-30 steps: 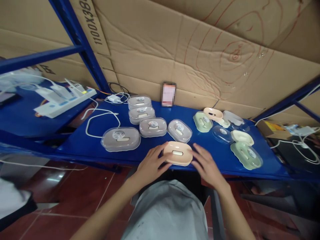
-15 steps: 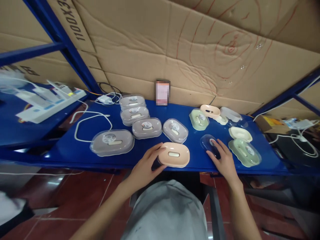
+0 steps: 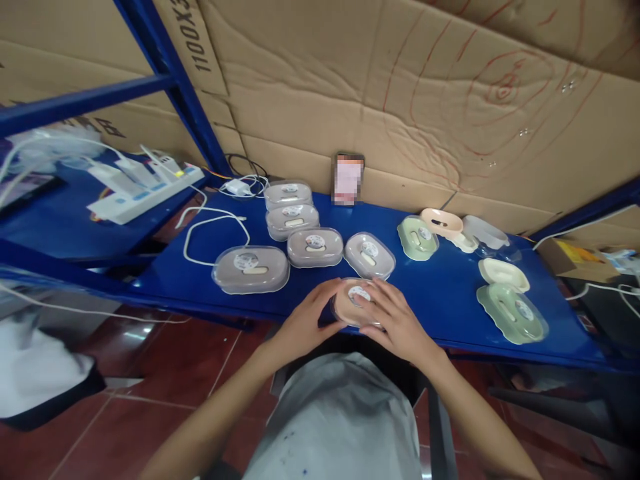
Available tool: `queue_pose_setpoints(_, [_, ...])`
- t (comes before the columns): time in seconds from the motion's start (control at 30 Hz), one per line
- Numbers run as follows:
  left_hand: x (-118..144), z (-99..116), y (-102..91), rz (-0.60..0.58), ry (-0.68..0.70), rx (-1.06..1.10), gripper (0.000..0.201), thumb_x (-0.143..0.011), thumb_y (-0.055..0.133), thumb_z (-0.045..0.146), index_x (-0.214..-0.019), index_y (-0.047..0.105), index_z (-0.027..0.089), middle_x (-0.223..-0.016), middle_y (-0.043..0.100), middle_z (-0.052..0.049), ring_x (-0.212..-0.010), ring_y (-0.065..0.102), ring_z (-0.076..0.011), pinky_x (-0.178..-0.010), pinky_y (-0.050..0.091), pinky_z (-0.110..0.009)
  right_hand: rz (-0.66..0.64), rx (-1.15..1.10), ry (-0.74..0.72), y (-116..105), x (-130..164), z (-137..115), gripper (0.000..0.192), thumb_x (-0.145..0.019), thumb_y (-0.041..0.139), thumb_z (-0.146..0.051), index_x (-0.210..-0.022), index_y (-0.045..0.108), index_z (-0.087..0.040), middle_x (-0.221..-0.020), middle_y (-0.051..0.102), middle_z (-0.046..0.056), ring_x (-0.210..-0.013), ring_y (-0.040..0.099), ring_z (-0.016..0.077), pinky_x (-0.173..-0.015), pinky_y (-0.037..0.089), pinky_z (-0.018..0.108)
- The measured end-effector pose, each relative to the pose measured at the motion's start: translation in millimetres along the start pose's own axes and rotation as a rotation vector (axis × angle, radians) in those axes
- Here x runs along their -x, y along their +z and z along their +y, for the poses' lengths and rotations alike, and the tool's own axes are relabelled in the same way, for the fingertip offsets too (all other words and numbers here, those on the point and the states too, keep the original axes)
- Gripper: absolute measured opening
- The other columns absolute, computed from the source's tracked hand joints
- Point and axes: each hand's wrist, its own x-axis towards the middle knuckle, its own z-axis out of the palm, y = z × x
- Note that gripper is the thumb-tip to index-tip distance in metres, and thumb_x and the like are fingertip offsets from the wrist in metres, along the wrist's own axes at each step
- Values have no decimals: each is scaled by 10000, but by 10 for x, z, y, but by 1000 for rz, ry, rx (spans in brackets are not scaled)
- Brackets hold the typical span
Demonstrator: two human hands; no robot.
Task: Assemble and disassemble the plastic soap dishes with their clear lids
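A peach soap dish (image 3: 346,308) lies near the front edge of the blue table. My left hand (image 3: 313,315) grips its left end, thumb in front and fingers behind. Over the dish sits a clear lid (image 3: 358,293) with a round sticker. My right hand (image 3: 400,325) holds that lid from the right, its fingers across the top. Whether the lid is fully seated cannot be seen under the fingers. Just behind is a grey lidded soap dish (image 3: 370,255), and another grey lidded dish (image 3: 315,247) stands left of it.
More grey lidded dishes (image 3: 251,269) stand at the left. On the right are green lidded dishes (image 3: 513,312), a cream dish part (image 3: 504,274) and a peach tray (image 3: 442,223). A phone (image 3: 349,179) leans on the cardboard; a white cable (image 3: 188,241) curls at the left.
My right hand has brought the clear lid leftward from the table onto the peach soap dish. My left hand still grips the dish. The camera view has shifted a little.
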Motion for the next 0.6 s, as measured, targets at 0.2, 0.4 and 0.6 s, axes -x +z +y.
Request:
queue_pose_setpoints(0.2, [30,-10,11,-32,5,-63,745,-1026,703,326,-1672,342,409,-1727,427,-61,-1586,446,-294,-1279,442,-520,70,28,-2,114,80,38,637,-1077,613,-426,-1675,426,-316,-1662,529,95,-1622,370,350,-1236,466,612])
queue_pose_setpoints(0.4, [40,14,28,-51,-3,-110,689,-1047,668,342,-1662,365,407,-1723,439,-49,-1578,459,-285,-1273,454,-501,132,79,49,148,160,-8,660,-1046,673,-395,-1660,451,-301,-1627,567,116,-1592,419,362,-1214,486,610])
queue_pose_setpoints(0.6, [32,33,41,-42,-3,-140,684,-1056,658,396,-1672,360,392,-1720,448,-62,-1573,468,-295,-1260,468,-496,138,56,81,173,148,-12,693,-1016,720,-452,-1649,467,-322,-1621,569,113,-1576,442,364,-1223,488,612])
